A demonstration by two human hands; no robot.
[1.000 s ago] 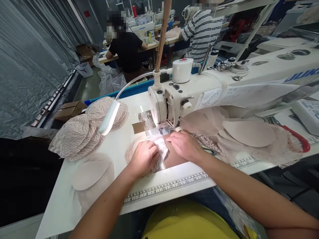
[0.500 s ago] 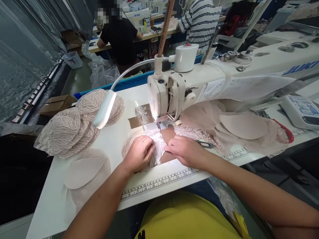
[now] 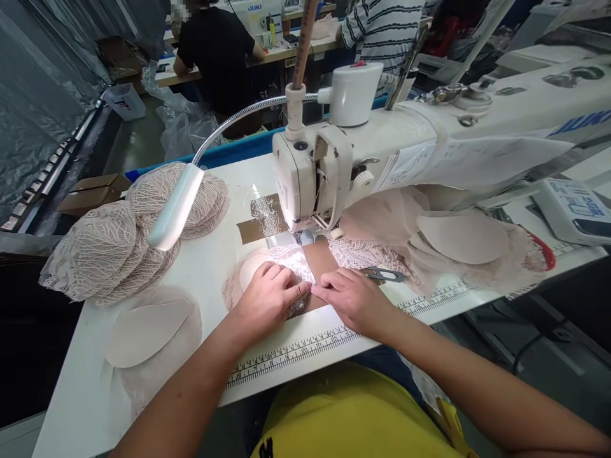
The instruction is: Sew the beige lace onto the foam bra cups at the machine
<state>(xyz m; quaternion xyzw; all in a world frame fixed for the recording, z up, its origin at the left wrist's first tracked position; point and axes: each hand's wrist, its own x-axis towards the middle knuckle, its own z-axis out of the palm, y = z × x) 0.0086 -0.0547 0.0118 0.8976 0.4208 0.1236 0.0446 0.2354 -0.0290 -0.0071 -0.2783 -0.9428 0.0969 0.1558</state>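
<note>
A pale pink lace piece [image 3: 289,256] lies beneath the needle area of the white sewing machine [image 3: 298,172], lit brightly. Pressing on it from the left is my left hand [image 3: 267,296], fingers bent and thumb stretched toward the right, gripping the lace near its edge. My right hand [image 3: 356,299] is closed in a pinch at that same edge, its fingertips almost touching my left thumb. What lies between the fingertips is mostly hidden. Thread snips [image 3: 384,274] lie just behind my right hand, beside more gathered lace [image 3: 365,254].
Stacked lace cups [image 3: 98,245] and smooth beige cup pieces [image 3: 147,334] lie on the left of the table. More beige pieces [image 3: 465,238] sit under the machine arm. A lamp [image 3: 175,207] hangs at the left. Two people work at tables beyond.
My left hand has opened out from a tighter curl, its thumb now reaching to my right fingertips. The lace has shifted slightly at the needle. The whole view has moved a little.
</note>
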